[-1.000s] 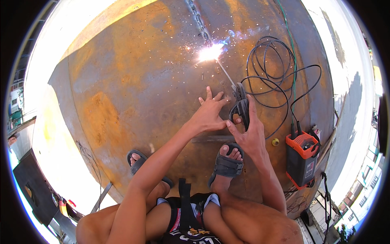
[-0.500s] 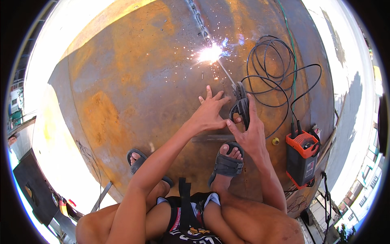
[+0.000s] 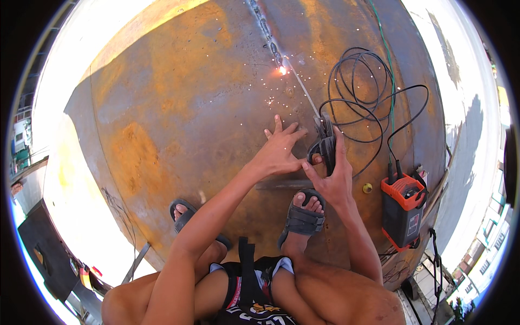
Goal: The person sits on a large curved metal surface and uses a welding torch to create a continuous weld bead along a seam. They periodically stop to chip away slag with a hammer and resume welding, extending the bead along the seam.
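Note:
My left hand (image 3: 279, 150) rests with fingers spread on the rusty steel plate (image 3: 138, 149), its thumb close to my right hand (image 3: 335, 181). That right hand grips a black electrode holder (image 3: 326, 141), which clamps a thin welding rod (image 3: 303, 89) pointing up the plate. The rod's far end is beside a small orange glowing spot (image 3: 283, 71) at the lower end of a bumpy weld seam (image 3: 262, 27). A few sparks scatter around the glow. The fingers of my right hand are partly hidden by the holder.
An orange-and-black welding machine (image 3: 401, 216) lies at right, with looped black cables (image 3: 346, 101) and a green wire (image 3: 384, 43). A small yellow round object (image 3: 367, 188) sits near it. My sandalled feet (image 3: 302, 222) are below my hands. A chain (image 3: 435, 260) hangs past the plate's right edge.
The white-blue arc flare and smoke have died down to a small glow with fewer sparks. The holder and rod have shifted slightly right. My left hand is unchanged.

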A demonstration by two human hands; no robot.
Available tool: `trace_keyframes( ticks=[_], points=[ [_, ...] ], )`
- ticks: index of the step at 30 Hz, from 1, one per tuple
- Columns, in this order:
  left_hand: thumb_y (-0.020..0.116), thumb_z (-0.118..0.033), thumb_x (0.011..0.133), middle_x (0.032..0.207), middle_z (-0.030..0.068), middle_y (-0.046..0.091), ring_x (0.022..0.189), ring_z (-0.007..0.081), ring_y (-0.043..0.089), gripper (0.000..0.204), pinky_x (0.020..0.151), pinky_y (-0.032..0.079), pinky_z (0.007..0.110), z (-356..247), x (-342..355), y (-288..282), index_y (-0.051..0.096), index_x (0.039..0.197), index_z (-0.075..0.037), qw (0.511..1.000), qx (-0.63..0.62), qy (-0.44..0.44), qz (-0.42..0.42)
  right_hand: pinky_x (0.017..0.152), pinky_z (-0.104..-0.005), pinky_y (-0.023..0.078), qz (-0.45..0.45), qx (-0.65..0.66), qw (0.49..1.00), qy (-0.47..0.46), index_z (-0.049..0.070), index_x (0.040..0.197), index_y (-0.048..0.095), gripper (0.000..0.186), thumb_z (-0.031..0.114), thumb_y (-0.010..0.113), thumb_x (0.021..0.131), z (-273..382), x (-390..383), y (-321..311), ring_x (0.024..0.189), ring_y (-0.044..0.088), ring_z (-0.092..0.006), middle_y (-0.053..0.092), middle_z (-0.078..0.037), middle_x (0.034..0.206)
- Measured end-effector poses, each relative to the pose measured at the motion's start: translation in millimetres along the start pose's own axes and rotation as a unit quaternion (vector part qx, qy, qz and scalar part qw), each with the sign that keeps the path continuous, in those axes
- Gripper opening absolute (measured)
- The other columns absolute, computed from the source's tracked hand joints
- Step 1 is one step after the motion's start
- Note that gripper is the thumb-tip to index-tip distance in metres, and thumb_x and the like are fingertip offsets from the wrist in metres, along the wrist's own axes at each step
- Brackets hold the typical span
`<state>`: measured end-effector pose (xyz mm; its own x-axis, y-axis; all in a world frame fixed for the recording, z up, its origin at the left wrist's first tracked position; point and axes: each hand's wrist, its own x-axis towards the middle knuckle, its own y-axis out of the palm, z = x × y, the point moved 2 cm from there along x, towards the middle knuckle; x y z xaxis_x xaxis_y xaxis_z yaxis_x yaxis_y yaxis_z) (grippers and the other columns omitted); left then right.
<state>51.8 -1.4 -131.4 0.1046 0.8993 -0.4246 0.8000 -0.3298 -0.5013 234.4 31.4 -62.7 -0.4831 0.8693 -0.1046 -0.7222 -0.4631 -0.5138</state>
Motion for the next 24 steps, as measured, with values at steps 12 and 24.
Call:
trace_keyframes(
  ticks=[12,24],
  points=[
    [0.082,-0.05,0.076,0.168,0.0277,0.039,0.158,0.0638,0.006,0.093,0.116,0.017,0.087,-6,-4,-8,0.054,0.157,-0.012,1.0,-0.001,-0.004,0.013,0.092,-0.0413,0.059,-0.042,0.034,0.999,-0.001,0.002,0.165,0.034,0.103,0.022,0.092,0.082,-14,-4,-3,0.105,0.075,-0.0297,0.072,-0.02,0.121],
    [0.08,-0.054,0.086,0.165,0.0269,0.044,0.157,0.0649,0.009,0.082,0.115,0.016,0.088,-10,-7,-6,0.059,0.151,-0.008,1.0,-0.005,0.009,-0.011,0.09,-0.0402,0.058,-0.048,0.042,0.997,-0.031,0.002,0.16,0.041,0.085,0.026,0.085,0.092,-5,1,-6,0.1,0.075,-0.0291,0.074,-0.019,0.116]
  ],
)
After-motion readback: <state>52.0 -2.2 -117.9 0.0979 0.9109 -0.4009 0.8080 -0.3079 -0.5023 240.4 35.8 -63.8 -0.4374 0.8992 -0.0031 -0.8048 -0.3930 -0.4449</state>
